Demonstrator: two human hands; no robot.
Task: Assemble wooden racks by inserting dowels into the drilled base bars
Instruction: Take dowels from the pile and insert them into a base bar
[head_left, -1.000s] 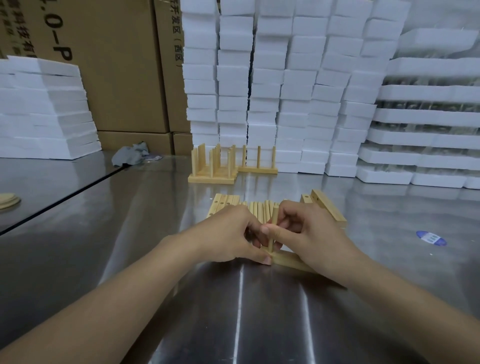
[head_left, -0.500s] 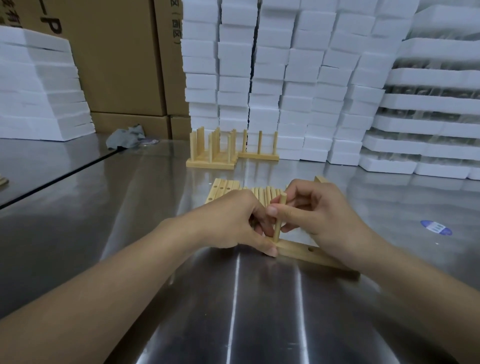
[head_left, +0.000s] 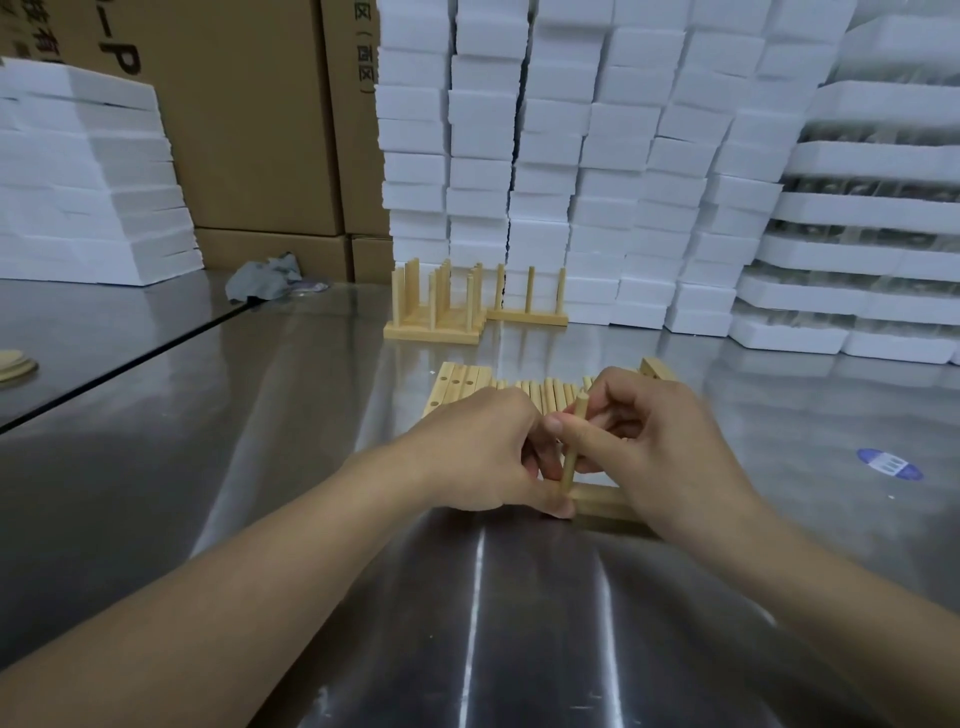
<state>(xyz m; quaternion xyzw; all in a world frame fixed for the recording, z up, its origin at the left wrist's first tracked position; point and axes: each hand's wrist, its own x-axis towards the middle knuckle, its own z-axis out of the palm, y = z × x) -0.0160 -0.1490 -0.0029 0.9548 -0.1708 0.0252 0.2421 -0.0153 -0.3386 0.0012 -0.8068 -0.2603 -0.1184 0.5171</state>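
Rag: a grey rag (head_left: 265, 278) lies crumpled far left on the tabletop (head_left: 493, 623), no part of the job.
Racks: finished racks (head_left: 436, 312) stand at the back by the foam, dowels upright in their bases. Those look done, though I can't count how many are in the cluster.
Spare bars: drilled spare bars (head_left: 454, 387) lie flat side by side just behind the hands, holes empty and waiting their turn.
Left hand: the left hand (head_left: 483, 457) is curled round the near end of the bar, thumb tip pressed at the dowel's foot to steady it.
Loose dowels: a row of loose dowels (head_left: 545, 395) lies beside the spare bars, so there's plenty of stock.
Dowel: the dowel (head_left: 574, 447) stands nearly upright at the bar's left end. The thumb hides whether it's seated in the hole.
Bar: the bar (head_left: 597, 501) lies flat on the tabletop, mostly hidden under the right hand, and only this one dowel shows on it.
Right hand: the right hand (head_left: 670, 457) pinches the dowel between thumb and forefinger.
Progress: I'd say this rack is barely begun, with its other holes and the spare bars left to fill.
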